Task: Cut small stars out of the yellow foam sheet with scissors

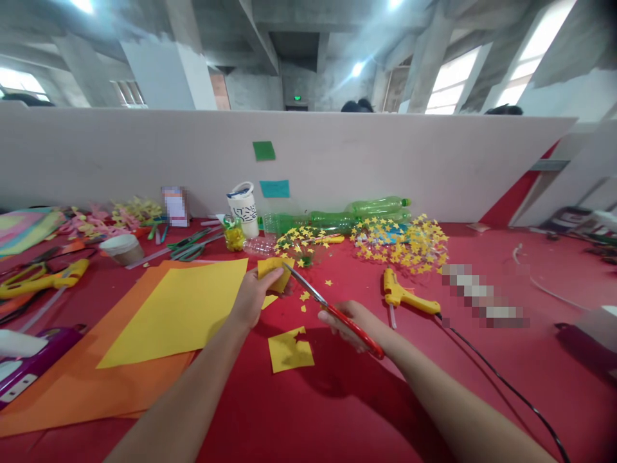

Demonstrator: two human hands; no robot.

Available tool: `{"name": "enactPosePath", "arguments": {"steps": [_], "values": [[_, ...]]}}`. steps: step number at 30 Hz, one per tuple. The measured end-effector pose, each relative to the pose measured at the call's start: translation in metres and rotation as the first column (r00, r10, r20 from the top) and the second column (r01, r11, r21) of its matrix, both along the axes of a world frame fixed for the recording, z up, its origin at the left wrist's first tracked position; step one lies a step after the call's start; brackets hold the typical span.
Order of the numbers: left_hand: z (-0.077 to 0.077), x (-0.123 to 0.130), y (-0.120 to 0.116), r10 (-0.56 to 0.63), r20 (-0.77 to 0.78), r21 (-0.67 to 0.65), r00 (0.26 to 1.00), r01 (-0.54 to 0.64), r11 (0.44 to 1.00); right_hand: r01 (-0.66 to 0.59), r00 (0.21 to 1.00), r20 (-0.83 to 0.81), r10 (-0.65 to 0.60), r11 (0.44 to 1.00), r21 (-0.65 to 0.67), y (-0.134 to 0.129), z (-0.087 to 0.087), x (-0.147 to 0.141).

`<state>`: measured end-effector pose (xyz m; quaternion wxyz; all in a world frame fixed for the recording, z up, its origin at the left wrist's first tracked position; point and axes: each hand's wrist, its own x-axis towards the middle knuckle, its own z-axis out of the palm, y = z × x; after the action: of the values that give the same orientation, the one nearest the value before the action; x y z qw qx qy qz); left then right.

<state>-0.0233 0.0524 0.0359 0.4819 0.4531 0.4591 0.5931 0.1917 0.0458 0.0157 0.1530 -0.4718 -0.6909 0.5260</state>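
Between the thumb and fingers of my left hand is a small square of yellow paper. My right hand grips red-handled scissors, whose blade tips meet the right edge of that square. Below, on the red table, lies another yellow square with a notch cut from its upper right. A few small yellow stars and scraps rest near the scissors. Large yellow sheets lie over orange ones left of my left hand.
A yellow glue gun with a black cord lies on the right. Behind are star-covered clusters, green plastic bottles and a white cup. At left are another glue gun, a purple power strip and a tub.
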Motion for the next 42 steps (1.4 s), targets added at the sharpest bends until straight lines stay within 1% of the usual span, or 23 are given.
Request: {"name": "enactPosePath", "arguments": {"steps": [7,13,16,19,23,25,27,31,36,40,42], "values": [[0.0,-0.001,-0.001,-0.038,-0.008,0.013,0.999,0.038,0.999,-0.008,0.997,-0.077,0.004,0.999,-0.047,-0.002,0.005,0.0],[0.003,0.001,-0.002,-0.092,-0.033,0.033,0.995,0.093,0.995,-0.001,0.996,-0.084,-0.003,0.998,-0.055,0.0,0.007,0.001],[0.003,0.001,-0.001,-0.027,-0.004,0.059,1.0,0.027,0.998,0.008,0.996,-0.086,-0.013,0.998,-0.062,0.0,0.005,0.002],[0.001,0.002,0.0,0.045,0.05,0.046,0.998,-0.047,0.998,0.002,0.997,-0.083,-0.007,0.999,-0.053,0.0,0.004,0.001],[-0.003,0.006,-0.002,0.026,0.158,0.019,0.987,-0.029,0.999,0.008,0.997,-0.08,-0.013,0.998,-0.06,-0.002,0.004,-0.002],[-0.004,0.01,-0.004,0.056,0.191,0.031,0.98,-0.063,0.998,0.009,0.996,-0.09,-0.014,0.998,-0.059,-0.004,0.004,-0.004],[-0.005,0.014,-0.006,0.107,0.202,0.047,0.974,-0.118,0.992,0.006,0.994,-0.109,-0.013,0.998,-0.063,-0.007,0.004,-0.007],[-0.005,0.02,-0.011,0.181,0.148,0.063,0.972,-0.191,0.98,0.003,0.991,-0.136,-0.013,0.997,-0.071,-0.011,0.005,-0.009],[-0.004,0.023,-0.015,0.186,0.124,0.06,0.975,-0.195,0.979,-0.022,0.989,-0.147,0.017,0.999,-0.033,-0.014,0.007,-0.011],[-0.004,0.024,-0.015,0.152,0.165,0.045,0.975,-0.161,0.986,-0.028,0.988,-0.155,0.025,0.999,-0.016,-0.017,0.007,-0.013],[-0.004,0.025,-0.015,0.139,0.181,0.058,0.974,-0.152,0.987,-0.032,0.986,-0.164,0.027,0.999,-0.026,-0.018,0.007,-0.014]]}}
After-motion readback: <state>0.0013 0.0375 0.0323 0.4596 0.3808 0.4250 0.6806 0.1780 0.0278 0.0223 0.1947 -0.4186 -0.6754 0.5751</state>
